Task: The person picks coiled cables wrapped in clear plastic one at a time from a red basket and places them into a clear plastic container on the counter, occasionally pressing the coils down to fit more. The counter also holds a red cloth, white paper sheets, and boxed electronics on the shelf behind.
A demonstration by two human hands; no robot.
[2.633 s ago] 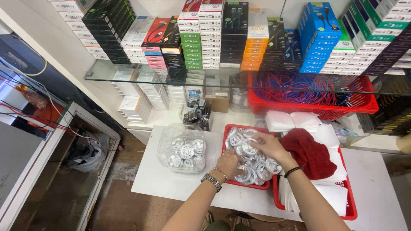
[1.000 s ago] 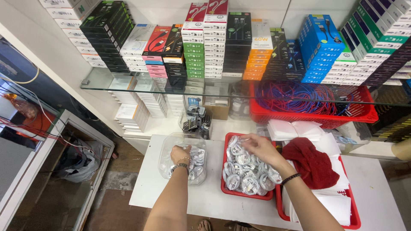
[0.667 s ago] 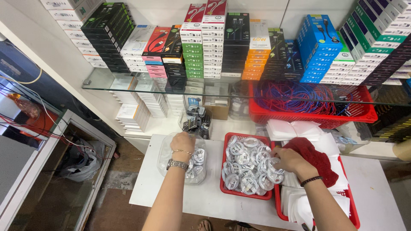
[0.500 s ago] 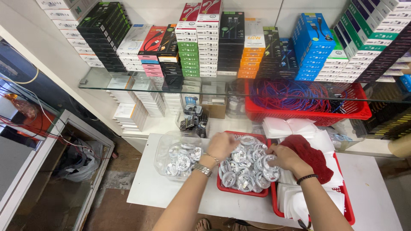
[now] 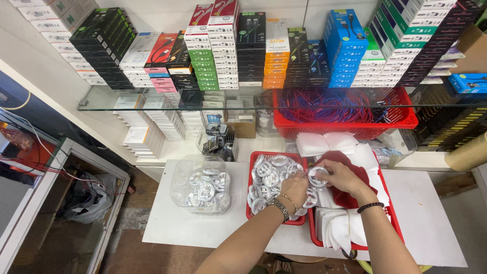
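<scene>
Holding one coiled white cable (image 5: 318, 177) between both hands above the inner edges of two red trays. Right hand (image 5: 341, 176): fingers pinched on the coil's right side. Left hand (image 5: 295, 189): fingertips closed on its left side; wristwatch and bead bracelet on that wrist.

Left red tray (image 5: 252, 175): heaped with further coiled white cables, filling it to the rim; its right wall touches the second tray. Right red tray (image 5: 389, 203): a dark red cloth (image 5: 339, 198) and stacked white sheets (image 5: 337, 229); its near corner sits at the table's front edge.

Clear plastic tub (image 5: 201, 183): left of the trays, apart from them, partly filled with coils.

White table (image 5: 436, 213): bare surface to the right of the trays and along the front left; a strip between tub and left tray.

Behind: glass shelf (image 5: 127, 99) carrying stacked coloured boxes; red basket (image 5: 345, 114) of red and blue cords beneath it, just beyond the trays' far edge.
</scene>
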